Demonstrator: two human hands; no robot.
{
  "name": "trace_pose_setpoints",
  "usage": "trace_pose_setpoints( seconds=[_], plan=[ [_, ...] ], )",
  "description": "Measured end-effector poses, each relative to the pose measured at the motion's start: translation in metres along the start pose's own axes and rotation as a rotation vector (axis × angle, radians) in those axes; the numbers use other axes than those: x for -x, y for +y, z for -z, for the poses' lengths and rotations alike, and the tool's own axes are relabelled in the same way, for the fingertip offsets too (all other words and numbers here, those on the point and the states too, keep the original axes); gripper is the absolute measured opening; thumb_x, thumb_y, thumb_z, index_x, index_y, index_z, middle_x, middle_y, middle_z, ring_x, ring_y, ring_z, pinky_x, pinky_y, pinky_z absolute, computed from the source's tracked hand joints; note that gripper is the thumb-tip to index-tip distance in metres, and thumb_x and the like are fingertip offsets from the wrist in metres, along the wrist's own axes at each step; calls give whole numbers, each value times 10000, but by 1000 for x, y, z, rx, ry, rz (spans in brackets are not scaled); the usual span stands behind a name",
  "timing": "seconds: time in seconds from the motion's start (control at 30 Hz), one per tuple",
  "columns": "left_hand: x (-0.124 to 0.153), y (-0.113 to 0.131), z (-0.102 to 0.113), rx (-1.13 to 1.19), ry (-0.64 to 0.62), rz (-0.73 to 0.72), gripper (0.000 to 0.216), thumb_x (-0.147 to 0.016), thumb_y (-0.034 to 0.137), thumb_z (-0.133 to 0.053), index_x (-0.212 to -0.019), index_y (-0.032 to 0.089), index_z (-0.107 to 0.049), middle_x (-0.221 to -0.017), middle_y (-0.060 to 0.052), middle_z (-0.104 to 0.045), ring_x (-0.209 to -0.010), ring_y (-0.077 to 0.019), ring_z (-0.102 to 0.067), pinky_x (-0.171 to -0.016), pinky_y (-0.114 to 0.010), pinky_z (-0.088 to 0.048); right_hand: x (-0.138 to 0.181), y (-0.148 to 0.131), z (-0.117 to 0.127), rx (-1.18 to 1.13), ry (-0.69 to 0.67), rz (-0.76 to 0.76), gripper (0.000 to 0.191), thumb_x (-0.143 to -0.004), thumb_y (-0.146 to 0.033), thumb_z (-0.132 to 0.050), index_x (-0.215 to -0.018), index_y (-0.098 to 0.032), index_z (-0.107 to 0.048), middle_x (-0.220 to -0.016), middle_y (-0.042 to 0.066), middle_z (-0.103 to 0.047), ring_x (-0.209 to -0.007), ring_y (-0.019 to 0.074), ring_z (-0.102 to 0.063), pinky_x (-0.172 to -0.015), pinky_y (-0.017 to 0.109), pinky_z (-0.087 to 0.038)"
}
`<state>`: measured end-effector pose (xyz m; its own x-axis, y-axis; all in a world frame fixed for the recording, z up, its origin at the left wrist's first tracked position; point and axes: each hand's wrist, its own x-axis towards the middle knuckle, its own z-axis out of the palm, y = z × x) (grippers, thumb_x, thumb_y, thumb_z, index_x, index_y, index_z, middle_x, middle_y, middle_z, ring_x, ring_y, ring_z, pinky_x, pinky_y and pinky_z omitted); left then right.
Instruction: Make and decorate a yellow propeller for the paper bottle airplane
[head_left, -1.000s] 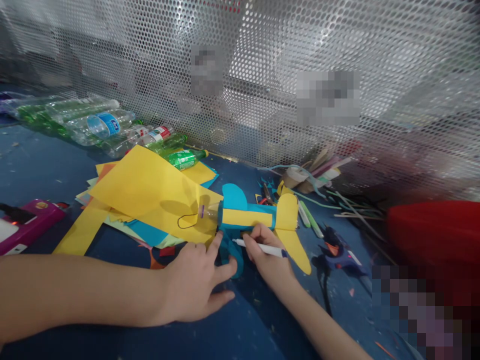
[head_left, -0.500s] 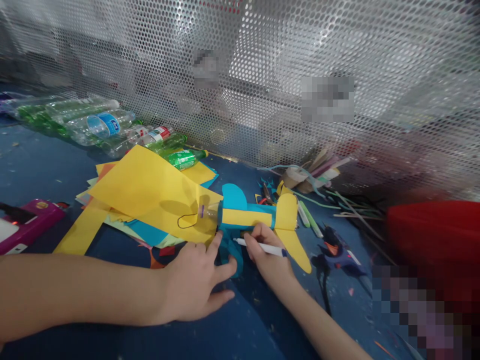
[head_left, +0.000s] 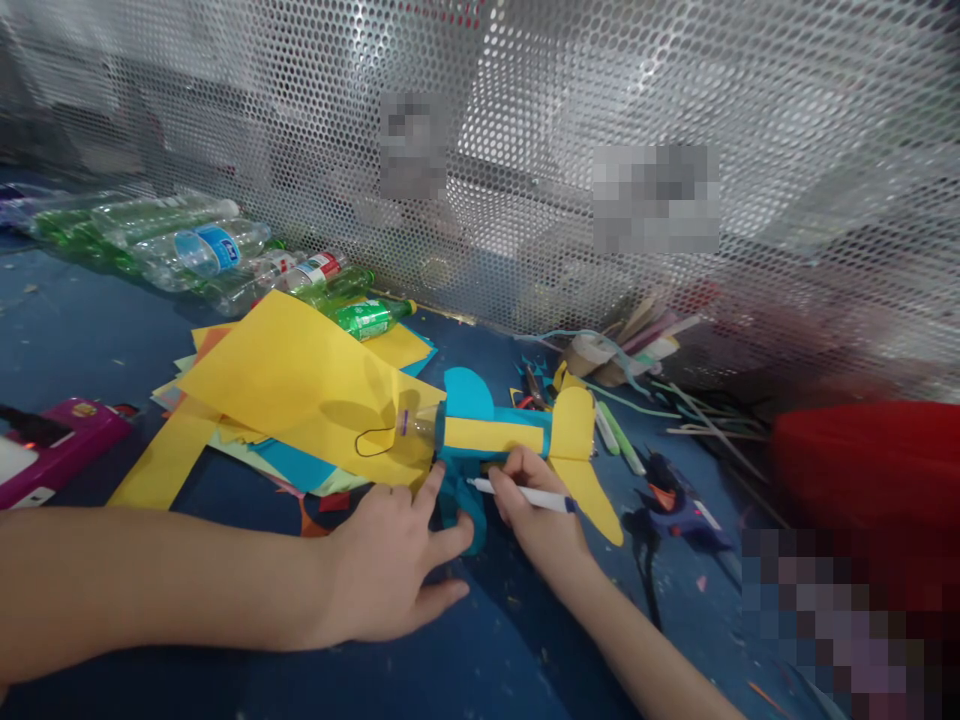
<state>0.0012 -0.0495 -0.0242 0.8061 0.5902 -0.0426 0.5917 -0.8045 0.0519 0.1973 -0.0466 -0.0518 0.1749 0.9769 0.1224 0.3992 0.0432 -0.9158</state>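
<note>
A metal mesh screen (head_left: 300, 120) stands behind the blue table (head_left: 90, 330) I work at. A pile of coloured paper (head_left: 292, 370) lies to my left, a row of plastic bottles (head_left: 202, 250) beyond it against the screen. In front of me, on its side, is the paper-wrapped bottle (head_left: 495, 436), blue with a yellow strip, its neck over the paper; a blue flap (head_left: 459, 500) extends from its near side. My left hand (head_left: 394, 555) is spread and grasps nothing, fingertips resting at the flap. My right hand (head_left: 536, 510) pinches a white pen (head_left: 544, 499), tip at the flap; contact I can't tell.
</note>
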Motion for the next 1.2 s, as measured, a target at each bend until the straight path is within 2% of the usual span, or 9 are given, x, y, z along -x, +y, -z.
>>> trace_pose_setpoints(
  seconds=[1.2],
  plan=[
    [0,0,-3,15,16,9,521,-913,573,-386,-1352,300,-451,-1492,-222,-336,-920,-349,-639,-713,-487,-501,-1,-4,-2,-70,-44,-18,288,-801,-334,-576,-620,-244,-371,-407,-88,-415,-378,93,-346,-393,214,-271]
  ],
)
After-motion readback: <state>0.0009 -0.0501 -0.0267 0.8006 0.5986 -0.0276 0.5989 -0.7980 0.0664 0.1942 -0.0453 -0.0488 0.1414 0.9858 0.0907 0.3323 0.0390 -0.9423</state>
